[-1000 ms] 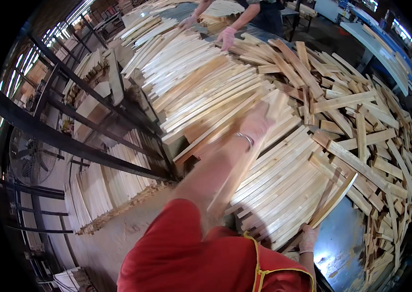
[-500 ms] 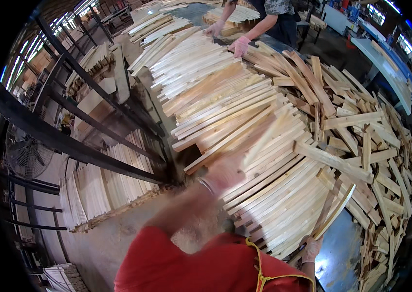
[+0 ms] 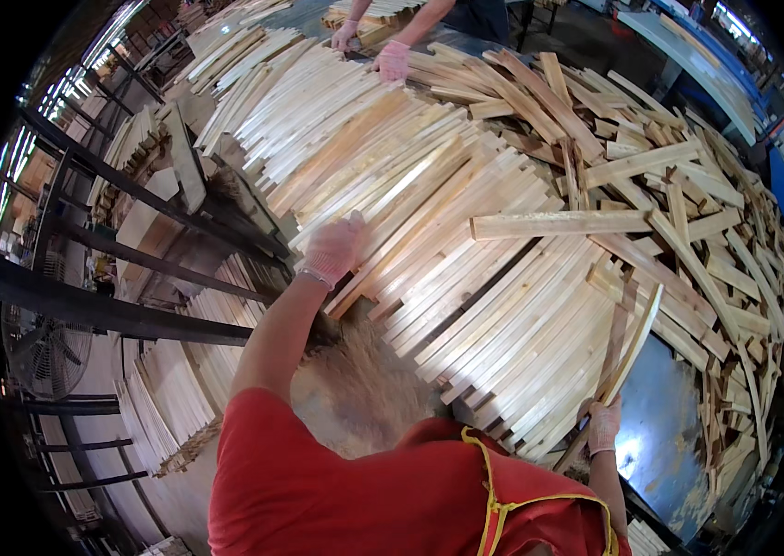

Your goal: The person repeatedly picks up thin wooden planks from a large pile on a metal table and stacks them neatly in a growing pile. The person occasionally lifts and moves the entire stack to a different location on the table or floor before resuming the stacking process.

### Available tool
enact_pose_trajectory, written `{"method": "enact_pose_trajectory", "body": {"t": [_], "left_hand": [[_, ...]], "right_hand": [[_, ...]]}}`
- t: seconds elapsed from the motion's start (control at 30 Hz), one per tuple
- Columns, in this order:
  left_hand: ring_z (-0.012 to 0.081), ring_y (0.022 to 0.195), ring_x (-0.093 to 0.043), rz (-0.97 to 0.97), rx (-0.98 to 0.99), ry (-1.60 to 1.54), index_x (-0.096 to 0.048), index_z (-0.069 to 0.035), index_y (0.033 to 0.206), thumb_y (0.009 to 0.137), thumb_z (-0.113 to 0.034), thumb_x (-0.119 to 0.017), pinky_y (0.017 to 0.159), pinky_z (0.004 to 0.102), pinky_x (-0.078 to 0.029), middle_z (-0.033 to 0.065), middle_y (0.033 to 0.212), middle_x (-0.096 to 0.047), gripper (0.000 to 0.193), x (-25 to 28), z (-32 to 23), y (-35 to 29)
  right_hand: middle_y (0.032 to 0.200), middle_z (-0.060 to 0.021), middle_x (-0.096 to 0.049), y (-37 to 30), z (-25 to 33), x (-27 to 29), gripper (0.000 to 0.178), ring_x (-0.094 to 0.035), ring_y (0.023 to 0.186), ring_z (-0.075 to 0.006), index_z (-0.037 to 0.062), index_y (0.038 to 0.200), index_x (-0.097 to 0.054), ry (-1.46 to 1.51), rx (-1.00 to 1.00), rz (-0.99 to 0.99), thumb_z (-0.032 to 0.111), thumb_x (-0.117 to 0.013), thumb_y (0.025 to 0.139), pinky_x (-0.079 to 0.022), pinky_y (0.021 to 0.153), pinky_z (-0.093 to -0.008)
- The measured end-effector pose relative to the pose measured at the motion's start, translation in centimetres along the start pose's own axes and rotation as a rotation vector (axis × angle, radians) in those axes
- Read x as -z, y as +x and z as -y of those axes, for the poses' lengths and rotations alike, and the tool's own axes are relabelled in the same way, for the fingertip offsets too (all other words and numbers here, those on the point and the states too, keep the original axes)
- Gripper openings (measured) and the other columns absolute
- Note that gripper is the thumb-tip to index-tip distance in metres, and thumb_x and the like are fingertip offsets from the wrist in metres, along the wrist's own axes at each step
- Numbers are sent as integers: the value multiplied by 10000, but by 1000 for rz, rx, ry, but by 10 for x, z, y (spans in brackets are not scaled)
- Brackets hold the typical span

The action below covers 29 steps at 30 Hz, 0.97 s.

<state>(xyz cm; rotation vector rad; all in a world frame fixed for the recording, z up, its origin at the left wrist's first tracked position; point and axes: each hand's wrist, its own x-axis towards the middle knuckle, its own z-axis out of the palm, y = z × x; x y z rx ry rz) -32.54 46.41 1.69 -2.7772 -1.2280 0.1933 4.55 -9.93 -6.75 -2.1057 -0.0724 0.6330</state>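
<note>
My left hand (image 3: 334, 248), in a pale pink glove, reaches far out over the row of wooden strips (image 3: 503, 320). Its fingers are curled at the near end of a pale strip (image 3: 415, 190) lying among the others. My right hand (image 3: 605, 426), also gloved, is closed around the lower ends of two narrow strips beside the row. One is a light, bowed strip (image 3: 637, 343), the other a darker brown strip (image 3: 618, 345); both slant upward from the hand.
A heap of jumbled offcuts (image 3: 688, 222) covers the right side of the metal table (image 3: 656, 417). Across the row's far edge lies a loose board (image 3: 558, 224). A co-worker's gloved hand (image 3: 392, 61) touches the far strips. Dark metal bars (image 3: 123, 310) and a fan (image 3: 47, 357) stand left.
My left hand has moved away and left along the row, from a blur over the strips to the near end of one. My right hand keeps its two strips. The view has shifted.
</note>
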Motion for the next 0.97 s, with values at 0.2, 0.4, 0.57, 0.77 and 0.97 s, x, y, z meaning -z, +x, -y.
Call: {"method": "enact_pose_trajectory", "body": {"t": [0.2,0.4,0.57,0.77,0.97], "left_hand": [[288,892,-770,-25,38,106,-565,-40,1303,1017,-203,-586,752,407,-608,117,973,-749,329,14,-19,1],[428,885,-743,-563,-73,-198,-654,-120,1327,1009,-400,-628,771,550,-590,143,1023,-767,425,-14,-48,-35],[444,1007,-716,62,255,-392,-658,-66,1222,986,-416,-653,859,559,-559,229,1105,-741,422,-12,-55,-60],[446,966,-696,64,126,-846,-656,-56,1158,1002,-312,-661,822,538,-550,225,1025,-714,300,6,-183,-101],[366,1373,-592,432,80,-669,-482,-134,1571,968,-392,-780,1177,418,-447,210,1497,-607,720,40,-247,-92]], "right_hand": [[1384,-128,-620,3,-14,21,700,-642,1180,-223,2,1593,-407,49,121,55,-78,-580,920,-545,1001,-315],[1228,-125,-684,-67,145,-23,514,-684,1016,-192,-17,1448,-552,138,-10,258,107,-713,976,-587,854,-320],[907,-65,-641,-51,195,-104,677,-650,755,-134,-55,1526,-425,419,-156,519,151,-758,974,-584,615,-261],[1052,-172,-677,-56,226,-163,893,-688,919,-272,-42,1647,-273,62,57,619,453,-666,1016,-594,768,-360],[1497,-212,-633,-37,197,-169,1073,-608,1365,-420,169,1726,-203,-471,424,968,815,-549,943,-452,1202,-417]]}}
